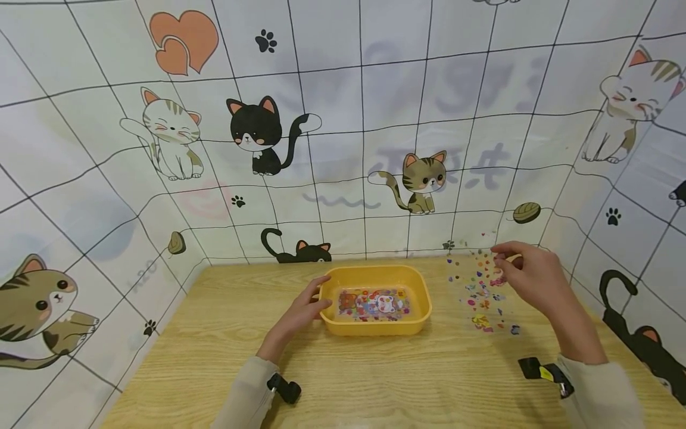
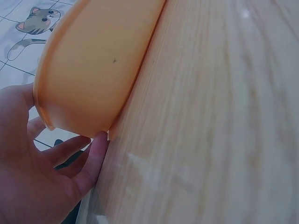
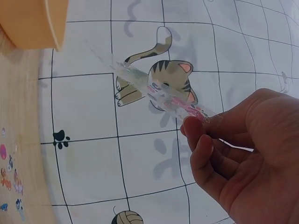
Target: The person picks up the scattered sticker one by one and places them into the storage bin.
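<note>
My left hand [image 1: 300,308] rests at the left end of a yellow plastic basin [image 1: 375,328], its fingertips touching the rim and end wall. In the left wrist view the thumb [image 2: 97,151] lies low against the basin's end, near the table. Colourful stickers with a bear and a white animal face [image 1: 386,304] lie inside the basin. To the right, my right hand [image 1: 533,277] is raised and pinches a thin clear sheet [image 3: 175,103] with pink and coloured prints between thumb and fingertips. The sheet appears nearly edge-on in the right wrist view.
Small colourful stickers [image 1: 482,322] are spread on the wooden table [image 1: 375,381] right of the basin. Cloth walls with cat drawings [image 1: 423,182] stand behind the table and at both sides.
</note>
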Tool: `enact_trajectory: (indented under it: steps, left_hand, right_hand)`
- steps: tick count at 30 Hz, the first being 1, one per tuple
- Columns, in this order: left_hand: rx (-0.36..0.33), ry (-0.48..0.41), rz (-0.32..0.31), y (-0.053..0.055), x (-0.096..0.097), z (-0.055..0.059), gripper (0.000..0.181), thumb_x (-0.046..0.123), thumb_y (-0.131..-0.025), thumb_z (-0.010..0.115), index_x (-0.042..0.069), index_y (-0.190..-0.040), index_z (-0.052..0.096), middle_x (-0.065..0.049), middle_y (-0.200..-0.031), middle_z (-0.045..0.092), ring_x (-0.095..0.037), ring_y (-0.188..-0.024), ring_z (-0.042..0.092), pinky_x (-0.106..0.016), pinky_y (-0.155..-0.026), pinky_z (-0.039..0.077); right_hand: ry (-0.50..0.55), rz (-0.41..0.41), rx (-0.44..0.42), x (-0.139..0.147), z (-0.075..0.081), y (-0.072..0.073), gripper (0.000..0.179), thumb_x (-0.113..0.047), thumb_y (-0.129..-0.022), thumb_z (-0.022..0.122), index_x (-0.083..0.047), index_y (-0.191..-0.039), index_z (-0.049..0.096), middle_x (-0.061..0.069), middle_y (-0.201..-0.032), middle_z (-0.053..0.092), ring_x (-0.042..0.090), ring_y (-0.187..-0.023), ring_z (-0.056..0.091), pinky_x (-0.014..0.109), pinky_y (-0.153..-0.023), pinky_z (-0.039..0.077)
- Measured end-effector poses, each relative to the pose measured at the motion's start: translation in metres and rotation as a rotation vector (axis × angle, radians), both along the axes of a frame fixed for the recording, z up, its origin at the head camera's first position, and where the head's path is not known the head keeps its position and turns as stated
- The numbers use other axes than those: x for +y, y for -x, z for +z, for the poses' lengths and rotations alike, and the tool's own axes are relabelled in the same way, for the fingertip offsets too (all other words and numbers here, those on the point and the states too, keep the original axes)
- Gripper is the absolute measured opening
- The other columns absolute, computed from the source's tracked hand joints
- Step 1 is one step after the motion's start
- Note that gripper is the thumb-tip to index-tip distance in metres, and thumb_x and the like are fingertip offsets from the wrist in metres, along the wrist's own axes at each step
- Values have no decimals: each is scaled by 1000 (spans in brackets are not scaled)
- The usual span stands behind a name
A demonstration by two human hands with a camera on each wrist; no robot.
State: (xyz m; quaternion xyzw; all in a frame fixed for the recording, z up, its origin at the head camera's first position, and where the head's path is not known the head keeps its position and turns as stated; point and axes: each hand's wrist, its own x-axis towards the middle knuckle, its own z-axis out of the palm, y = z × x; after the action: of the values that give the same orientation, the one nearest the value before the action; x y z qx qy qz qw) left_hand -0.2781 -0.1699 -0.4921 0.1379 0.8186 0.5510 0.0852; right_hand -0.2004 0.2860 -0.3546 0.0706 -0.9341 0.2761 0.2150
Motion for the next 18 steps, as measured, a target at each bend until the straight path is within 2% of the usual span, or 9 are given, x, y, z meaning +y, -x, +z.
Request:
enact_trajectory:
  steps: [6, 18]
  left_hand:
    - [0, 4, 0, -1, 1, 1, 60, 21, -104, 59, 30, -159, 38, -21, -156, 45, -35, -131, 58, -42, -93, 61]
    - [-5, 4, -11, 0, 0, 1, 60, 24, -104, 59, 30, -160, 36, -19, -155, 46, -35, -132, 57, -42, -93, 61]
  right_hand:
    - [19, 23, -21, -10, 8, 4, 31, -17, -105, 58, -1, -129, 66, 22, -101, 74, 7, -58, 58, 29, -44, 35]
    - [31, 78, -48, -36, 20, 13, 28, -10, -103, 59, 1, -128, 67, 21, -104, 71, 14, -63, 61, 28, -46, 41]
